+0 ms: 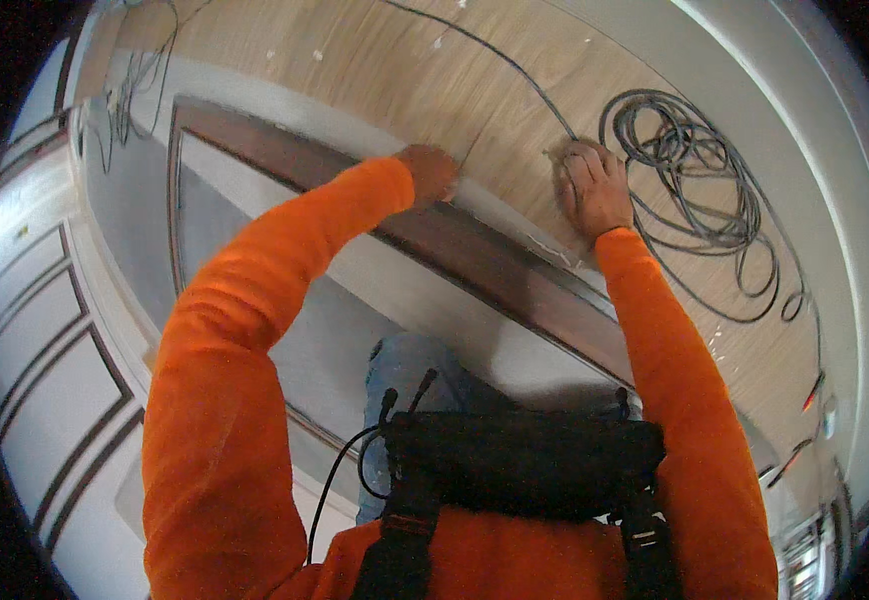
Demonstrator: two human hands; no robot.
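Observation:
My right hand rests on the wood-look plank floor, its fingers laid on the surface and slightly bent. A dark cable runs up to its fingertips and shows again beyond the hand, so part of it is hidden there. Over the near edge of the planks is my left hand, blurred, with its fingers out of sight. Just below it a brown-red strip crosses diagonally, bordered by a pale band along the planks.
A loose cable coil lies right of my right hand. Thin wires hang at the far left. A pale curved wall bounds the right side; white panelling stands left. A black pouch hangs at my chest. Small tools lie at right.

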